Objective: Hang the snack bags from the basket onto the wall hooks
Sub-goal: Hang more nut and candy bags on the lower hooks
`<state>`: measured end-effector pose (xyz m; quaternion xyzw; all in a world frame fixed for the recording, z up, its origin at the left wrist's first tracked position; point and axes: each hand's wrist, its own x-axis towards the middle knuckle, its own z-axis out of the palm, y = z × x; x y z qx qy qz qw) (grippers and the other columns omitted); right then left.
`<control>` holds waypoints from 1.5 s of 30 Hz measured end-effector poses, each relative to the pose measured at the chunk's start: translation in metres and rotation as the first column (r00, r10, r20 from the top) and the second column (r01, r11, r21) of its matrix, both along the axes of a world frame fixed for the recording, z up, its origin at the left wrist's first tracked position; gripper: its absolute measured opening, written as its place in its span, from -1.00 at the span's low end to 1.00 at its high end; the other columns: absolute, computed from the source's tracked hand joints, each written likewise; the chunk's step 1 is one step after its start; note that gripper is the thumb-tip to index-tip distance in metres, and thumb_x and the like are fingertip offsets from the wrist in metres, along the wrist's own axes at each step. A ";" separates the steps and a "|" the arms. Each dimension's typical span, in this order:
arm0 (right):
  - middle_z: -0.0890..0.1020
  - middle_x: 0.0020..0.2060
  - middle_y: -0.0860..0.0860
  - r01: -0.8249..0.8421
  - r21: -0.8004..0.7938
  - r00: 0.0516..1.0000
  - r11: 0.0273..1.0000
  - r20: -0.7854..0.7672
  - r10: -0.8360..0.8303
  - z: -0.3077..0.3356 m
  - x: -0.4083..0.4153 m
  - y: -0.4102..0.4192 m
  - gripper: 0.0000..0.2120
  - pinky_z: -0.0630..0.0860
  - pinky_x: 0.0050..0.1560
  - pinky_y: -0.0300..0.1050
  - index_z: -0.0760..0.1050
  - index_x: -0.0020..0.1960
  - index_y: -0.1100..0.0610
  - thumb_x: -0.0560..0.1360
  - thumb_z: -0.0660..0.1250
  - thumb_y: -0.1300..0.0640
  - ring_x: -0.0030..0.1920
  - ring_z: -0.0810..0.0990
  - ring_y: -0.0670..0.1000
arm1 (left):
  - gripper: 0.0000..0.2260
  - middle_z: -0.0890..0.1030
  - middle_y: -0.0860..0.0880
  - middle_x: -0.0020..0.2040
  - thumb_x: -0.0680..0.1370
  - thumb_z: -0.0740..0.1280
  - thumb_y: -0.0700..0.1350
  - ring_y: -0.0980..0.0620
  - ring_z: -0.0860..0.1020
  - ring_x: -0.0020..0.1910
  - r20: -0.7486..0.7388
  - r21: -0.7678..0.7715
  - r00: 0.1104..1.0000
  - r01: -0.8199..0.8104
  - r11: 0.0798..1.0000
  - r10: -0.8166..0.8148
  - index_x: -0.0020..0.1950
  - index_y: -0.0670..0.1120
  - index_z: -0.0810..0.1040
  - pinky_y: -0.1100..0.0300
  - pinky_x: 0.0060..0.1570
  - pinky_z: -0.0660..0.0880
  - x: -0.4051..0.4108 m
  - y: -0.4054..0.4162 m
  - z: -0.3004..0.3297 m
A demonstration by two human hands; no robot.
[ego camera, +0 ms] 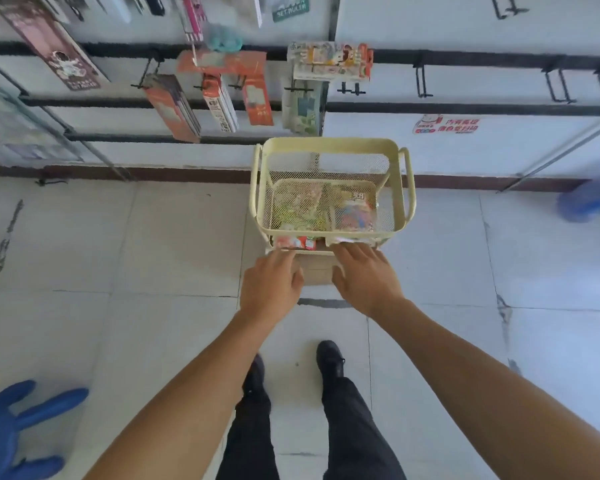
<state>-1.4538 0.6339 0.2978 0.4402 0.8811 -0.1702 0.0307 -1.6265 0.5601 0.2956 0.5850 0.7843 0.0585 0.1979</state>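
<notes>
One basket [329, 147], two hands, left hand [271, 285] relaxed, right hand [364, 275] touching bag [343, 240]

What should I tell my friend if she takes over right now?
Left hand: at the near edge of the basket, fingers by a red bag; grip unclear.
Right hand: fingertips on a white bag there; grip unclear.
More bags lie lower in the basket.
Packs already hang on the wall; empty hooks are to the right.
Left: lift bags out and hang them.
</notes>
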 end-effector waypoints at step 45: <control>0.66 -0.15 0.19 0.263 0.302 0.959 0.916 -0.185 -0.214 -0.465 -0.133 0.200 -0.64 0.41 -0.29 -0.06 0.60 0.08 0.16 0.46 0.14 0.43 -0.24 0.54 0.14 | -0.58 0.46 -0.04 0.41 0.65 0.19 0.05 -0.09 0.41 0.39 -0.141 0.410 0.990 0.059 0.910 -0.001 0.48 -0.04 0.37 -0.05 0.17 0.45 -0.069 0.145 -0.456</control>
